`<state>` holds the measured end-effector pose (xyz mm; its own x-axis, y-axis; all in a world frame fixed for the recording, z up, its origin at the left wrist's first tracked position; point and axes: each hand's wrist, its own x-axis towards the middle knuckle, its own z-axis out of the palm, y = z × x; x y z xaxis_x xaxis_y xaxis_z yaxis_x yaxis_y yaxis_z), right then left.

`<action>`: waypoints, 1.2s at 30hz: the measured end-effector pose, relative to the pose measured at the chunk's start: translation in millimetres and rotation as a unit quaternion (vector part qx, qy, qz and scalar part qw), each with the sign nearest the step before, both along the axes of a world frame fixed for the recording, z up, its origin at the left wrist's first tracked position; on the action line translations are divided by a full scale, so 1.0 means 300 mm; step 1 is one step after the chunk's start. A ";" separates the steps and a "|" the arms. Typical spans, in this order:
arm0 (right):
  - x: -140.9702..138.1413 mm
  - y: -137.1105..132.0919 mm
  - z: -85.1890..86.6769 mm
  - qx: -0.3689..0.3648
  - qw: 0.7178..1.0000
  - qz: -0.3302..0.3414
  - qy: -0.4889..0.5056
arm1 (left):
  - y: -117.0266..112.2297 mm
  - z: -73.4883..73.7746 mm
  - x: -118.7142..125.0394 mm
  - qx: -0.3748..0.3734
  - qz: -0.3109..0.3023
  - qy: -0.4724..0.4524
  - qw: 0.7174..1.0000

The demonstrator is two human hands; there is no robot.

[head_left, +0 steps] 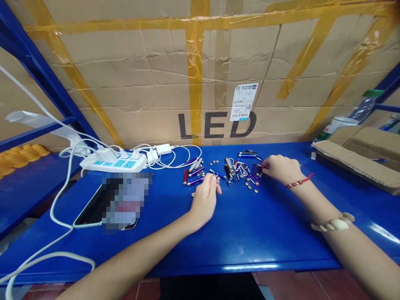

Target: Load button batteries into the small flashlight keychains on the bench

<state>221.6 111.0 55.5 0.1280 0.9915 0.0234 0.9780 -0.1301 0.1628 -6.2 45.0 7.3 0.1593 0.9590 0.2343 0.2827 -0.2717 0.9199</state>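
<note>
My left hand (204, 198) is closed in a pinch near the middle of the blue table. A small dark bit shows at its fingertips, too small to name. Just beyond them lies a blue mini flashlight (218, 174). My right hand (281, 170) reaches in from the right, its fingers closed on a dark red carabiner (257, 168) at the edge of a pile of carabiner clips (240, 166). Silver button cells (250, 187) lie around the pile. Left of it are a red tube (185, 177) and purple tubes (196, 171). More tubes (246, 154) lie behind.
A white power strip (137, 163) with tangled white cables stands at the back left, behind a phone (90, 208) and a blurred-out item. A large cardboard carton (150, 83) walls off the back. At right sit an open cardboard box (353, 160) and a bottle (364, 106).
</note>
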 end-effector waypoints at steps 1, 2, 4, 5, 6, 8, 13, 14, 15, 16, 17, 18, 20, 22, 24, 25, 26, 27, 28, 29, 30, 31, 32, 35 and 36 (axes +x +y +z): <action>0.000 0.000 -0.002 0.007 1.000 0.004 -0.005 | 0.002 -0.003 0.001 0.000 0.005 -0.011 1.000; 0.001 0.001 -0.005 0.012 1.000 0.008 -0.010 | 0.003 -0.005 0.001 0.003 0.012 -0.022 1.000; 0.000 -0.001 -0.008 0.031 0.999 0.016 -0.022 | 0.007 -0.007 0.000 0.012 0.032 -0.042 0.999; -0.002 -0.003 -0.009 0.045 0.998 0.020 -0.026 | 0.010 -0.006 -0.001 0.016 0.044 -0.050 0.998; -0.008 -0.006 -0.009 0.063 0.997 0.028 -0.025 | 0.011 -0.003 -0.002 0.017 0.055 -0.057 0.997; -0.032 -0.017 -0.011 0.108 0.992 0.061 0.017 | 0.013 0.006 -0.004 0.006 0.074 -0.061 0.995; -0.162 -0.084 -0.021 0.125 0.902 0.262 0.319 | -0.001 0.038 -0.003 -0.021 0.088 -0.032 0.995; -0.191 -0.102 -0.023 0.097 0.871 0.299 0.378 | -0.004 0.042 -0.002 -0.016 0.086 -0.037 0.995; -0.217 -0.121 -0.024 0.061 0.846 0.321 0.422 | -0.007 0.045 -0.002 -0.010 0.085 -0.042 0.995; -0.238 -0.138 -0.024 0.029 0.824 0.338 0.453 | -0.008 0.047 -0.001 -0.003 0.086 -0.047 0.995; -0.253 -0.153 -0.023 0.005 0.809 0.346 0.476 | -0.009 0.048 -0.001 0.003 0.086 -0.050 0.995; -0.263 -0.164 -0.021 -0.012 0.799 0.350 0.489 | -0.008 0.048 -0.001 0.008 0.087 -0.053 0.995; -0.267 -0.176 -0.019 -0.021 0.792 0.356 0.495 | -0.006 0.047 -0.002 0.014 0.086 -0.056 0.995; -0.259 -0.175 -0.022 -0.003 0.799 0.374 0.471 | -0.003 0.046 -0.002 0.021 0.087 -0.055 0.994; -0.247 -0.168 -0.029 0.044 0.814 0.414 0.405 | -0.002 0.044 -0.003 0.029 0.086 -0.048 0.995; -0.242 -0.165 -0.032 0.073 0.821 0.438 0.358 | -0.001 0.043 -0.003 0.031 0.083 -0.046 0.995; -0.238 -0.163 -0.036 0.100 0.825 0.462 0.308 | -0.001 0.042 -0.003 0.032 0.077 -0.046 0.995; -0.235 -0.162 -0.038 0.123 0.827 0.481 0.264 | -0.001 0.040 -0.003 0.031 0.072 -0.044 0.996; -0.233 -0.162 -0.039 0.140 0.828 0.493 0.229 | -0.001 0.038 -0.004 0.031 0.068 -0.041 0.996; -0.231 -0.162 -0.040 0.150 0.828 0.500 0.206 | 0.000 0.037 -0.004 0.033 0.069 -0.034 0.997; -0.229 -0.162 -0.040 0.155 0.828 0.503 0.194 | 0.000 0.036 -0.005 0.036 0.074 -0.022 0.996; -0.228 -0.162 -0.039 0.159 0.829 0.503 0.186 | 0.000 0.036 -0.006 0.042 0.080 -0.006 0.996; -0.226 -0.162 -0.039 0.162 0.829 0.504 0.178 | 0.001 0.037 -0.007 0.048 0.086 0.009 0.995; -0.224 -0.161 -0.039 0.170 0.829 0.508 0.159 | 0.000 0.044 -0.011 0.072 0.101 0.036 0.992; -0.224 -0.161 -0.039 0.172 0.827 0.510 0.162 | 0.000 0.047 -0.013 0.079 0.102 0.036 0.991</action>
